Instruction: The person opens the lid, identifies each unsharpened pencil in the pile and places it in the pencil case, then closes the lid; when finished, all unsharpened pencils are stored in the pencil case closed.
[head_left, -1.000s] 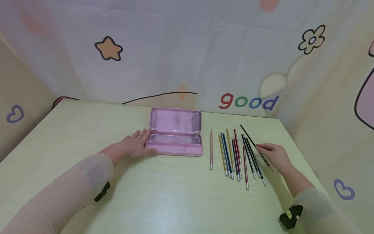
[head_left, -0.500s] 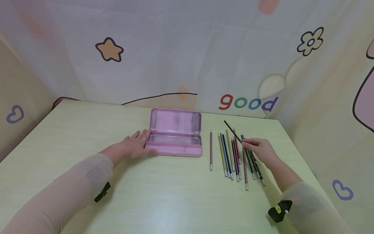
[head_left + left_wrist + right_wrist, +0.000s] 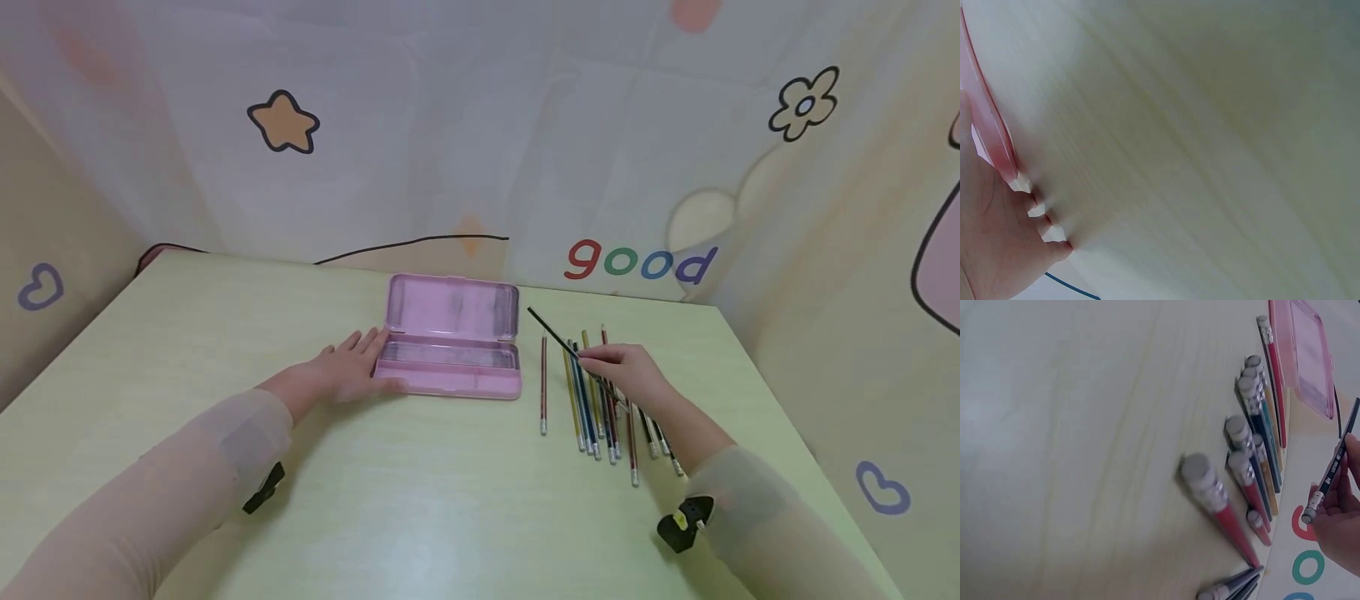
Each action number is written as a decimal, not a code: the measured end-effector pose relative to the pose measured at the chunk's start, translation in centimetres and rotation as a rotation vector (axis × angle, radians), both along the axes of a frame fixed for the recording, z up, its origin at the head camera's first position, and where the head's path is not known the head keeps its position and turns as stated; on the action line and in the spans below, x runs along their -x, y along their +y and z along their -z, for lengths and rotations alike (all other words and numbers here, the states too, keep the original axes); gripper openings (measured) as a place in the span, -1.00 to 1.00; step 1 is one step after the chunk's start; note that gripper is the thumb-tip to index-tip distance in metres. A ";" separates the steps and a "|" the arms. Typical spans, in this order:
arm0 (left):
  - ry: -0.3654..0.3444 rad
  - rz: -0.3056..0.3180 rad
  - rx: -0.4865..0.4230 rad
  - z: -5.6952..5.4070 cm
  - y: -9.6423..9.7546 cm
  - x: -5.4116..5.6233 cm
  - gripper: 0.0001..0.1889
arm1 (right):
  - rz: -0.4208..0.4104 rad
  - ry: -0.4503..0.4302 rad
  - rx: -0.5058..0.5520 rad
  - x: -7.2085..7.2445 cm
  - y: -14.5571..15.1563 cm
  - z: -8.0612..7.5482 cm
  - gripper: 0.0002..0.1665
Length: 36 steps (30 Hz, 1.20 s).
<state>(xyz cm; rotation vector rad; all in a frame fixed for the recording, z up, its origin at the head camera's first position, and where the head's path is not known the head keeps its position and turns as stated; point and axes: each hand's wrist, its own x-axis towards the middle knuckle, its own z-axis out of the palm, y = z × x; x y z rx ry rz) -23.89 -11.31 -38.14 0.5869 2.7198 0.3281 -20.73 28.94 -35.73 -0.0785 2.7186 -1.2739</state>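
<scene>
A pink pencil case [image 3: 442,382] lies with its lid raised at the back middle of the table. My left hand [image 3: 341,372] rests against its left side, fingers spread and thumb at the front edge; the left wrist view shows this hand [image 3: 1004,231] beside the pink case wall [image 3: 991,125]. Between thumb and fingers my right hand [image 3: 630,371] pinches a black pencil [image 3: 551,331], held tilted above the other pencils. In the right wrist view the black pencil [image 3: 1334,469] has a silver-banded eraser end. Under that hand lie several pencils [image 3: 576,400] in red, yellow, blue and black.
One red pencil [image 3: 543,383] lies apart from the group, close to the case's right side. The pale table [image 3: 420,500] meets a patterned cloth backdrop [image 3: 390,167] just behind the case and pencils. Dark pencils [image 3: 660,437] lie partly hidden beneath the right forearm.
My right hand has lifted the black pencil from the right end of the group and carried it left over the others. The left hand and the case have not moved.
</scene>
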 end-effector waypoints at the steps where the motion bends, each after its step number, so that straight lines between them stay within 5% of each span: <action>1: 0.000 0.000 -0.001 0.0 0.0 0.0 0.05 | -0.010 0.000 -0.004 0.1 -0.2 0.0 -0.54; 21: -0.014 -0.010 0.005 0.2 0.1 0.2 0.07 | -0.027 -0.030 -0.042 1.1 -2.7 -0.5 -0.60; 36: -0.016 -0.004 0.006 0.2 0.0 0.2 0.08 | -0.160 -0.022 -0.047 3.3 -6.2 0.2 -0.71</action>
